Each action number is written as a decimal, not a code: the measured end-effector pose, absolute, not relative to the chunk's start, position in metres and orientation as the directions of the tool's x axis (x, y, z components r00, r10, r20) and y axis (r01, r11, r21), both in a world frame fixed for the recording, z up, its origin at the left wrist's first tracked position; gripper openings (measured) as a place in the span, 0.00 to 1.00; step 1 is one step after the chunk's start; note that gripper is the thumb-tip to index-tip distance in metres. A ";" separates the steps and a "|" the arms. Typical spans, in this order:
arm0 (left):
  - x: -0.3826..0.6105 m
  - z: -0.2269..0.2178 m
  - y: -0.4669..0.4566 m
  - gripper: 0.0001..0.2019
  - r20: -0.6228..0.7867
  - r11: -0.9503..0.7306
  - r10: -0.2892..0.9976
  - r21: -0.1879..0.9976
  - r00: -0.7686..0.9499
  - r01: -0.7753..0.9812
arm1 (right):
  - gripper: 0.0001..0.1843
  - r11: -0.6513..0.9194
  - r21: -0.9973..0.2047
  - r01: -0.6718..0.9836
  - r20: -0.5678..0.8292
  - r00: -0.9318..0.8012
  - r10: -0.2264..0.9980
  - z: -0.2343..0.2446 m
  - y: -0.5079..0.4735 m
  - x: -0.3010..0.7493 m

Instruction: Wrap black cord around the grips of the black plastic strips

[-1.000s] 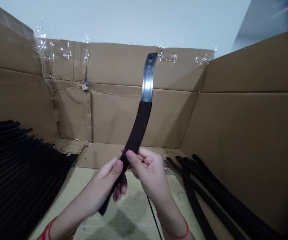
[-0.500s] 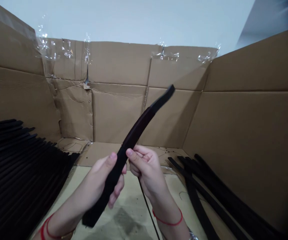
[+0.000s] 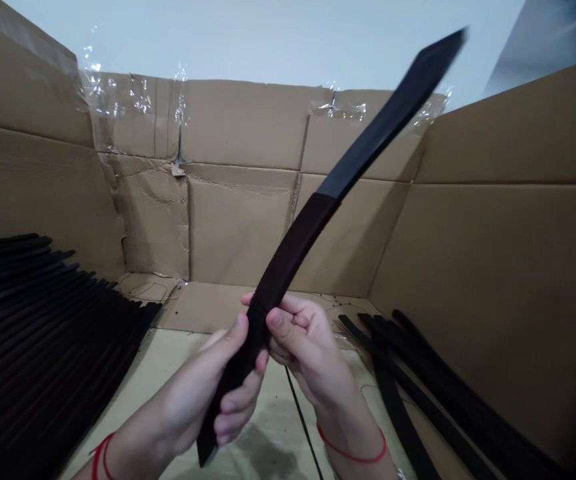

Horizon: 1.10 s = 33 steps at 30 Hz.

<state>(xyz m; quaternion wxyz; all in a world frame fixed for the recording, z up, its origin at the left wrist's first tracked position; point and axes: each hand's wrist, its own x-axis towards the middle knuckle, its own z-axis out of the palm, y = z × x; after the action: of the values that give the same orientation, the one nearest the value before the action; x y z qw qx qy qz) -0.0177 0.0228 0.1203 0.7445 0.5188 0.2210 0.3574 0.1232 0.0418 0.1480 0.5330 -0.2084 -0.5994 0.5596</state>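
A long, curved black strip [image 3: 383, 127] slants up to the right in front of me. Its middle section [image 3: 295, 247] is dark brown with a finely ridged edge, like a wrap or sleeve. My left hand [image 3: 223, 383] is closed around the lower part, thumb on the near face and fingers curled behind. Just above it, my right hand [image 3: 303, 340] pinches the strip's edge at the lower end of the brown section. From below my right hand a thin black cord [image 3: 302, 413] runs down out of view; whether the fingers grip it is hidden.
Many similar black strips [image 3: 43, 360] lie in a dense row at the left. Several more [image 3: 448, 387] lie crossed at the right. Cardboard walls [image 3: 238, 227] with clear tape enclose the back and sides. Small dark bits and thread dot the pale work surface [image 3: 178, 363].
The strip has turned and shifted up to the right, so its upper end reaches much higher and shows its broad face. Both hands have moved slightly right, still holding it.
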 end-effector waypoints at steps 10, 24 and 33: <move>-0.015 0.117 0.030 0.29 0.162 -0.082 0.819 0.982 0.551 -0.168 | 0.16 0.459 -0.860 -0.224 0.491 -0.113 0.864 0.151 0.039 0.128; -0.028 0.121 0.034 0.23 0.216 -0.010 0.745 0.950 0.631 -0.313 | 0.23 0.214 -0.891 -0.400 0.376 -0.385 0.843 0.146 0.037 0.124; -0.019 0.119 0.034 0.22 0.272 -0.191 0.879 0.954 0.391 -0.233 | 0.20 0.388 -0.882 -0.267 0.442 -0.183 0.878 0.147 0.042 0.120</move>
<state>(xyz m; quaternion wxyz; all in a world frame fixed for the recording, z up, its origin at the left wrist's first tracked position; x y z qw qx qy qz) -0.0189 0.0337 0.1188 0.5768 0.6025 0.2681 0.4821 0.1201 0.0416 0.1475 0.5851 -0.2575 -0.5931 0.4894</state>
